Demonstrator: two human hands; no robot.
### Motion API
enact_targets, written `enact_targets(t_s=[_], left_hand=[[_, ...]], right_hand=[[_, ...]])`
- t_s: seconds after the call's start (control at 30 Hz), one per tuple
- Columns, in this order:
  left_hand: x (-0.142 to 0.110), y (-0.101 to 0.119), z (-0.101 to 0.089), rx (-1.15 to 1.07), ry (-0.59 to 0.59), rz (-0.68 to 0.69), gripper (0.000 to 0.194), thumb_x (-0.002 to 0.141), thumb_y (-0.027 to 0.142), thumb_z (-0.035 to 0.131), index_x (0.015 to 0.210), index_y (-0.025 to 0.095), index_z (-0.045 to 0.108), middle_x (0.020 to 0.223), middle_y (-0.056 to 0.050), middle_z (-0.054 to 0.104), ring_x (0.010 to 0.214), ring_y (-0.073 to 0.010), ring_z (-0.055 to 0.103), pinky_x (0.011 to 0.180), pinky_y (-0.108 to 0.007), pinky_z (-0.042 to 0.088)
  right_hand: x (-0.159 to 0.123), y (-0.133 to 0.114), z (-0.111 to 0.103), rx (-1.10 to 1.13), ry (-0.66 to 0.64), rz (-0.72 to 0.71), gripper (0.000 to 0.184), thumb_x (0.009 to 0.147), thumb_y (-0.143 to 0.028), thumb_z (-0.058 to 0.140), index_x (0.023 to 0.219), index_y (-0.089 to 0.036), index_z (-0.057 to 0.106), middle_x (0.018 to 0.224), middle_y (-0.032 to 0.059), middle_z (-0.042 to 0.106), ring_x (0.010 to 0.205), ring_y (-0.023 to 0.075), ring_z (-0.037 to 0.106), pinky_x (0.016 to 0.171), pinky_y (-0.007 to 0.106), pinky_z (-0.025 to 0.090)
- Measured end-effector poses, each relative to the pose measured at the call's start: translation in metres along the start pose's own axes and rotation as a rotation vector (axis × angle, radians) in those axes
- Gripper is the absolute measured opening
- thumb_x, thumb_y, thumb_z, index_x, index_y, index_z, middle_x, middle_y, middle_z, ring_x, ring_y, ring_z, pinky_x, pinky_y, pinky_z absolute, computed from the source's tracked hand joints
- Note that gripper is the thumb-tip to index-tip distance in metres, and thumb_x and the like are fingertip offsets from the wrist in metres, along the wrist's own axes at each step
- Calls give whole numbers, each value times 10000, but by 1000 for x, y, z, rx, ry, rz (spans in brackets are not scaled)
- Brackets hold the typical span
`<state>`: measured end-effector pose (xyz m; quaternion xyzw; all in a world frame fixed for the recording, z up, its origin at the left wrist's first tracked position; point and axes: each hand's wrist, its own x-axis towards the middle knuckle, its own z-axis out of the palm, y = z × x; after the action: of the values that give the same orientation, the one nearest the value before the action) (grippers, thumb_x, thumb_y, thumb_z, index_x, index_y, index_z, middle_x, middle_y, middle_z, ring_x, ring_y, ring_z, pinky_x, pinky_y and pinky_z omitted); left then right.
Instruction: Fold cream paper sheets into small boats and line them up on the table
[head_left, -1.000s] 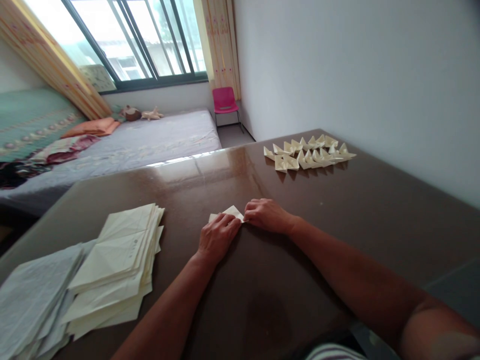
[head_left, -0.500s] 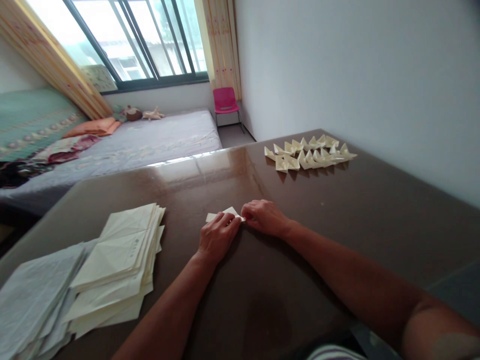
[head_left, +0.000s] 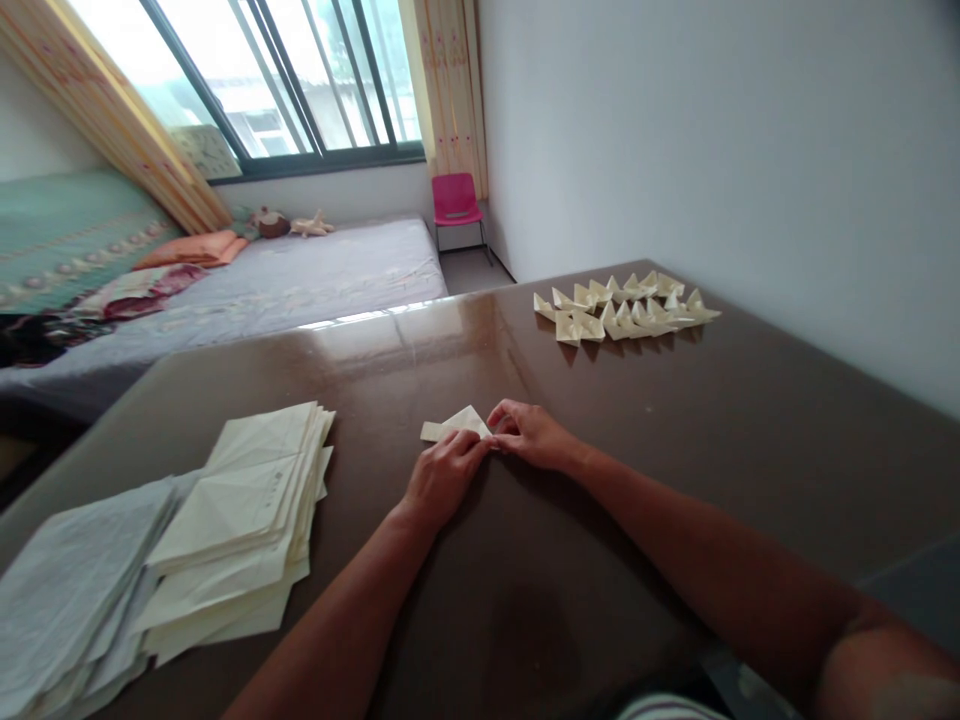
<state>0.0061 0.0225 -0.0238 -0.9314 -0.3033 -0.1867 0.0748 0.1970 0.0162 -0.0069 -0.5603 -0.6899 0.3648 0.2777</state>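
Observation:
A cream sheet of folded paper [head_left: 468, 421] lies on the brown table [head_left: 570, 520], with a pointed top and a flat strip sticking out at its left. My left hand [head_left: 448, 468] is closed on its lower edge, the fingers pressing it against the tabletop. At the right corner of the paper, my right hand [head_left: 531, 434] pinches the edge with thumb and finger, the other fingers curled loosely above. Part of the paper's lower edge is hidden under my left fingers.
Several folded paper boats [head_left: 628, 308] stand in two rows at the far right of the table. On the left lie a stack of cream paper [head_left: 251, 500] and a stack of greyish paper [head_left: 82, 580]. Beyond are a bed [head_left: 360, 260] and a pink chair [head_left: 457, 200].
More of the folded paper shows now, with its left strip in view. My right hand's fingers have lifted and opened somewhat while staying at the right corner. The view has shifted slightly.

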Motion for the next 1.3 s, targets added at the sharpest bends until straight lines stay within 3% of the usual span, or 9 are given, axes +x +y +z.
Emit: enact_targets(t_s=[0.1, 0.27, 0.4, 0.53, 0.67, 0.83, 1.07, 1.2, 1.3], left_hand=[[0, -3, 1, -61, 11, -21, 194, 939, 261, 467, 1024, 247, 641, 923, -14, 663, 890, -147, 570, 704, -234, 467], [0, -23, 1, -126, 207, -477, 221, 916, 322, 484, 1072, 231, 610, 1008, -43, 659, 973, -207, 551, 748, -300, 490], [0, -33, 4, -231, 153, -634, 286, 881, 414, 511, 1062, 205, 585, 1029, -63, 649, 1014, -241, 553, 858, -370, 473], [0, -33, 8, -379, 116, -733, 316, 854, 457, 530, 1039, 203, 556, 972, -56, 656, 923, -216, 605, 789, -335, 484], [-1, -35, 9, -447, 71, -754, 198, 859, 388, 527, 959, 225, 580, 900, -15, 678, 842, -185, 628, 753, -306, 472], [-1, -33, 6, -405, 46, -702, 141, 846, 333, 542, 912, 246, 631, 871, -3, 676, 841, -180, 617, 782, -311, 462], [1, -22, -4, -243, 27, -654, 318, 836, 485, 532, 1002, 223, 603, 1031, -60, 634, 1004, -255, 550, 827, -374, 462], [0, -25, -2, -342, 20, -731, 251, 856, 423, 513, 988, 222, 584, 932, -37, 656, 903, -211, 597, 784, -335, 467], [-1, -28, 0, -450, 28, -785, 217, 834, 377, 549, 997, 235, 566, 887, -3, 676, 830, -176, 629, 750, -299, 471]], right_hand=[[1, 6, -8, -72, -9, -22, 145, 769, -177, 611, 910, -173, 576, 723, -5, 677, 667, 123, 614, 603, 212, 410], [7, 23, -25, -115, 14, -23, 184, 740, -122, 572, 912, -185, 562, 683, -36, 626, 621, 104, 558, 576, 202, 370], [14, 35, -30, 42, 56, -29, 166, 732, -149, 578, 892, -177, 542, 719, -23, 616, 661, 113, 565, 598, 205, 391], [17, 40, -29, 161, 52, -33, 156, 734, -182, 582, 883, -176, 534, 721, -21, 598, 671, 119, 563, 608, 212, 409], [15, 39, -28, 5, -10, -5, 138, 731, -162, 574, 868, -176, 577, 719, -13, 621, 657, 120, 560, 601, 212, 391], [10, 28, -29, -284, 51, -24, 111, 776, -157, 535, 834, -181, 626, 730, 3, 638, 654, 120, 544, 602, 224, 351], [14, 31, -29, -86, 145, -36, 102, 809, -210, 520, 864, -181, 601, 797, 8, 658, 723, 130, 587, 658, 230, 412], [18, 35, -27, -32, 156, -19, 99, 805, -233, 527, 856, -181, 595, 796, 5, 654, 731, 133, 595, 654, 229, 427], [16, 32, -27, -124, 144, 3, 90, 803, -210, 525, 847, -183, 598, 784, 4, 657, 713, 127, 588, 649, 224, 416]])
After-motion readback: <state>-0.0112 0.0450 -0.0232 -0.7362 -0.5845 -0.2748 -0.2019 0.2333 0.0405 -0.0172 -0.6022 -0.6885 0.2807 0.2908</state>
